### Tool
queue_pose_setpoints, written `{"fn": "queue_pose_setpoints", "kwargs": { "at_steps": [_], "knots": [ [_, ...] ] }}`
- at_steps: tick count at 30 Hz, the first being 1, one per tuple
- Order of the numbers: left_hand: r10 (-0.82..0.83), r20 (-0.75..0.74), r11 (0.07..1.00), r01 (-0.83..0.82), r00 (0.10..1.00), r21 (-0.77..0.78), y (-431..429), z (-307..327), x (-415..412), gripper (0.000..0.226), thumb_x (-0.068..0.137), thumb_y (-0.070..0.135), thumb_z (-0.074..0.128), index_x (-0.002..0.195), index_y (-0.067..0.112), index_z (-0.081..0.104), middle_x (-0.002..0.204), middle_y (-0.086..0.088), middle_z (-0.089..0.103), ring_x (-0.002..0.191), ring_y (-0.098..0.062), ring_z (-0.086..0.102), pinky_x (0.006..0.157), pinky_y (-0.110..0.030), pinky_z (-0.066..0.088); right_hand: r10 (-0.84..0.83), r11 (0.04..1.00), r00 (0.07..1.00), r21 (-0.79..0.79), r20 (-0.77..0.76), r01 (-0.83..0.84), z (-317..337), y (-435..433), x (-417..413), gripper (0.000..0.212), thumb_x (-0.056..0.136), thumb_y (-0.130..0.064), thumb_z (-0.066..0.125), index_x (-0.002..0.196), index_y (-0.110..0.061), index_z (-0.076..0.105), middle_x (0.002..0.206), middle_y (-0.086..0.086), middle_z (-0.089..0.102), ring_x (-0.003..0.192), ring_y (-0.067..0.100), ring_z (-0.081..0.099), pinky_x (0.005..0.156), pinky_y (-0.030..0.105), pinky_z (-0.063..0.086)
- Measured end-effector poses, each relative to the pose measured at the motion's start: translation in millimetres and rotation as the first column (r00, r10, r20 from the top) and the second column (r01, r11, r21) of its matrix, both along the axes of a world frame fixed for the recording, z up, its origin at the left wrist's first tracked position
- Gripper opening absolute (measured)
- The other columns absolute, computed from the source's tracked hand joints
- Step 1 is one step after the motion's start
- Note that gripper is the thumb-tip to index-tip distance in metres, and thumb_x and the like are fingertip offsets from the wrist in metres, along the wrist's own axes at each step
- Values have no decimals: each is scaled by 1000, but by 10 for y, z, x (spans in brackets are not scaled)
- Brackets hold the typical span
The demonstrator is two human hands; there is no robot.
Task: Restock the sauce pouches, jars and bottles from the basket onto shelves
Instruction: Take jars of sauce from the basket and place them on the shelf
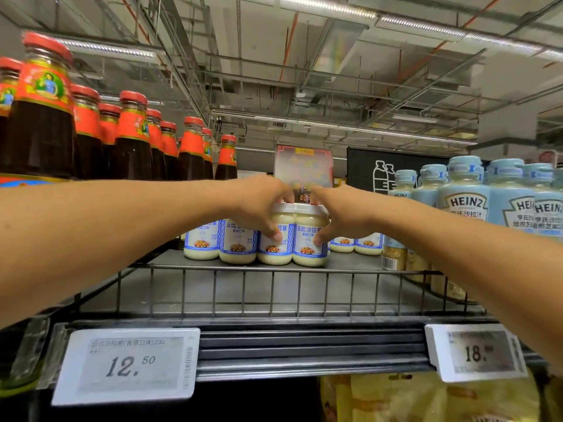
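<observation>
Several white-lidded jars of pale salad dressing with blue labels stand in a row deep on a dark shelf (243,287). My left hand (259,202) grips one front jar (275,249), fingers over its lid and thumb on its label. Beside it, my right hand (344,214) grips the neighbouring jar (309,251) the same way. Both jars stand upright on the shelf, touching each other. More jars (356,245) sit behind to the right, partly hidden by my hand. No basket is in view.
Dark sauce bottles with red caps (131,141) fill the left side. Pale blue Heinz bottles (466,196) crowd the right. A low wire rail (274,287) runs along the shelf front, with bare shelf behind it. Price tags 12.50 (128,365) and 18 (478,351) hang below.
</observation>
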State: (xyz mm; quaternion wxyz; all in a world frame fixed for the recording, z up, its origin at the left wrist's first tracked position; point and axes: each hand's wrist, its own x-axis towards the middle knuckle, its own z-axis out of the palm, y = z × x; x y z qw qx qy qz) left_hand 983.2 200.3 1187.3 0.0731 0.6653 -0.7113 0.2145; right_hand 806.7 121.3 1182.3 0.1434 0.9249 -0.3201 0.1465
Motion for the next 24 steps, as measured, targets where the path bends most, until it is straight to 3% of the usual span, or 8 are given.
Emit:
{"fn": "queue_pose_setpoints", "kwargs": {
  "at_steps": [5,10,14,16,20,24],
  "knots": [
    [-10,-8,1000,10,1000,14,12,65,32,80,76,49,81,142,22,45,138,-3,54,121,-22,53,98,-34,45,-1,1000,1000,10,15,1,-9,-3,-53,81,80,-44,80,143,-18,37,130,8,57,97,23,53,77,32,42],
    [-73,-123,994,62,990,-89,164,214,130,73,74,56,78,137,31,50,129,2,60,101,-13,53,83,-28,40,77,997,980,11,185,-81,-40,103,-190,79,86,-45,74,149,-18,35,149,6,48,131,24,49,89,23,32],
    [-157,-202,983,132,967,-131,313,266,106,64,74,52,80,130,33,56,111,9,64,87,0,58,69,-19,40,156,988,931,-45,329,-150,-92,295,-307,63,86,-44,74,139,-19,49,132,3,58,104,13,56,77,19,38],
    [-229,-257,968,192,939,-161,412,281,42,60,73,52,80,126,35,57,106,12,65,85,3,61,70,-18,43,185,981,892,-20,412,-194,-132,431,-385,53,86,-44,74,131,-23,54,118,-2,62,93,10,60,71,18,42],
    [-347,-294,934,301,891,-190,661,249,-129,61,61,67,71,117,44,57,99,16,70,82,6,65,70,-17,46,222,963,805,5,550,-268,-230,731,-604,40,88,-39,73,122,-24,60,103,-7,64,92,12,64,80,28,53],
    [-466,-340,883,406,817,-236,852,139,-348,50,60,68,66,107,51,58,92,17,70,81,10,64,71,-19,46,246,954,731,-24,637,-300,-380,1043,-889,34,88,-35,72,118,-23,62,99,-8,67,89,7,66,76,22,55]
  ]
}}
